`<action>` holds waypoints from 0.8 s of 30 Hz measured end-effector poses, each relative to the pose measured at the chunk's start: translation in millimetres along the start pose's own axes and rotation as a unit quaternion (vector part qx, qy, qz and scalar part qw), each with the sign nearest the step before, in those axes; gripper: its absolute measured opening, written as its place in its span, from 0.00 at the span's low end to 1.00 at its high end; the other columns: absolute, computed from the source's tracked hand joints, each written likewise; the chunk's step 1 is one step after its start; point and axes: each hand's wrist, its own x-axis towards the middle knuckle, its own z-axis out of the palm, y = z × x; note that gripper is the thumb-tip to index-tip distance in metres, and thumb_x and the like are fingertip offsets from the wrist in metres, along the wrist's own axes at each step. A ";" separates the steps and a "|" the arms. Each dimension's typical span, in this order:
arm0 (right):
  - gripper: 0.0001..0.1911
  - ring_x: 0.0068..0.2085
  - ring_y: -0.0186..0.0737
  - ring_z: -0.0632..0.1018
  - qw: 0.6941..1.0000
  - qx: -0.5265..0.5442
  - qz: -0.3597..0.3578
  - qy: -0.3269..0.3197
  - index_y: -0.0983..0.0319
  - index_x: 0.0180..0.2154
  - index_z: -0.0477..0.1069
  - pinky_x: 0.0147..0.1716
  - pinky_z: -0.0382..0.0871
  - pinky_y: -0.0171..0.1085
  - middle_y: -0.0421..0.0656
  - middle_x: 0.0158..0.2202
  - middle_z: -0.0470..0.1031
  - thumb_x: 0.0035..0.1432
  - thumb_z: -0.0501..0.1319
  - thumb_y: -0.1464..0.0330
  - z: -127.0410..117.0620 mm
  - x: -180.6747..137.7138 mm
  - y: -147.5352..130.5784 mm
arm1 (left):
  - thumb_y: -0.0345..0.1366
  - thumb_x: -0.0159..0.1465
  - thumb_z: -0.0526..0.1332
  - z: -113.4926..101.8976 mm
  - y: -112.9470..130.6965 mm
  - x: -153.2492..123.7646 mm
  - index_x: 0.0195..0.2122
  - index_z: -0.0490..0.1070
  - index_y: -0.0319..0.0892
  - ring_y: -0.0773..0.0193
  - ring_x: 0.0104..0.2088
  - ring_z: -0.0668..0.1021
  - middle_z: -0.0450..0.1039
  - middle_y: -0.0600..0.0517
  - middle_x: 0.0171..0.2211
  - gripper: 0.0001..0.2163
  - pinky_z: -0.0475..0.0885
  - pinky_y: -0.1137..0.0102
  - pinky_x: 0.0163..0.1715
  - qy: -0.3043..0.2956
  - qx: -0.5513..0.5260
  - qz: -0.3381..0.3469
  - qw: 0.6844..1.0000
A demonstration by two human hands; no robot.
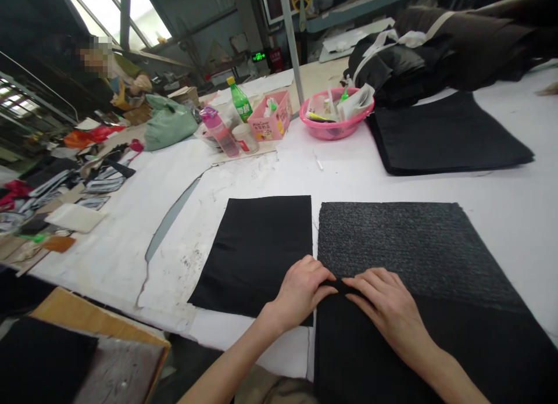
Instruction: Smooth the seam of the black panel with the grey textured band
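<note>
Two bare hands work at the near edge of a white-covered bench point(357, 183), seen from the wearer's own viewpoint. The left hand point(305, 290) and right hand point(387, 305) nearly meet, fingertips facing. Each has thumb and fingers drawn narrow, pinching a raised edge of black cloth point(357, 357). This cloth lies at the bench's near edge, right of the middle, and covers the near part of a speckled grey piece point(392, 235), whose far part shows beyond the hands.

Just left of these, with a narrow strip of white between, a black sheet point(261, 247) lies flat, partly behind the left hand and wrist. Toward the bench's far right corner sits a black stack point(449, 139), its edges roughly aligned, with a dark bundle point(462, 49) behind it, bound with a pale strip.

Along the far edge, from right to left, stand a pink basin point(337, 131) holding papers and small items, a pink box point(265, 128), a green bottle point(239, 102), a jar point(246, 141), a purple-topped bottle point(221, 133) and a green bag point(170, 125). Beyond the bag is another person point(126, 72). Off the near left edge, more dark cloth point(43, 357) rests on a wooden box point(126, 363).
</note>
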 end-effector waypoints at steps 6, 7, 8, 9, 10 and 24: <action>0.13 0.42 0.42 0.70 1.000 -0.004 0.009 0.001 0.56 0.49 0.72 0.41 0.61 0.41 0.43 0.40 0.71 0.73 0.50 0.67 3.1 -3.0 3.0 | 0.33 0.69 0.57 2.8 -2.8 -5.8 0.39 0.73 0.41 0.62 0.38 0.72 0.74 0.50 0.35 0.05 0.69 0.67 0.39 0.058 -0.027 -0.001 0.998; 0.13 0.42 0.42 0.70 1.000 -0.004 0.011 0.001 0.56 0.50 0.72 0.41 0.61 0.41 0.43 0.40 0.70 0.73 0.50 0.68 3.0 -3.5 3.0 | 0.33 0.69 0.57 3.6 -3.2 -6.4 0.39 0.73 0.41 0.62 0.38 0.72 0.74 0.50 0.35 0.05 0.69 0.67 0.39 0.062 -0.023 0.003 0.998; 0.14 0.42 0.43 0.70 1.000 -0.003 0.013 0.002 0.56 0.50 0.72 0.41 0.61 0.41 0.43 0.40 0.70 0.73 0.49 0.68 2.7 -3.9 2.8 | 0.32 0.69 0.57 4.2 -3.6 -6.9 0.38 0.73 0.41 0.62 0.38 0.72 0.74 0.50 0.35 0.06 0.69 0.67 0.39 0.065 -0.017 0.006 0.998; 0.14 0.43 0.43 0.70 1.000 -0.003 0.014 0.003 0.56 0.51 0.72 0.42 0.61 0.42 0.44 0.41 0.70 0.73 0.49 0.69 2.4 -4.1 2.5 | 0.32 0.69 0.56 4.7 -4.0 -7.4 0.38 0.72 0.41 0.63 0.38 0.72 0.73 0.51 0.35 0.06 0.69 0.67 0.39 0.065 -0.009 0.010 0.998; 0.15 0.43 0.43 0.69 1.000 -0.002 0.013 0.004 0.56 0.51 0.71 0.42 0.61 0.42 0.44 0.41 0.70 0.73 0.48 0.70 1.9 -4.1 2.0 | 0.32 0.70 0.55 5.0 -4.4 -7.9 0.38 0.72 0.40 0.63 0.38 0.72 0.73 0.51 0.34 0.07 0.69 0.67 0.38 0.062 0.001 0.014 0.998; 0.18 0.42 0.44 0.69 1.000 0.003 -0.001 -0.005 0.55 0.49 0.73 0.40 0.60 0.42 0.44 0.41 0.68 0.71 0.46 0.73 2.1 -2.3 0.4 | 0.29 0.71 0.51 5.4 -9.7 -16.2 0.42 0.72 0.39 0.62 0.40 0.71 0.72 0.48 0.38 0.09 0.70 0.66 0.41 0.018 0.111 0.069 0.991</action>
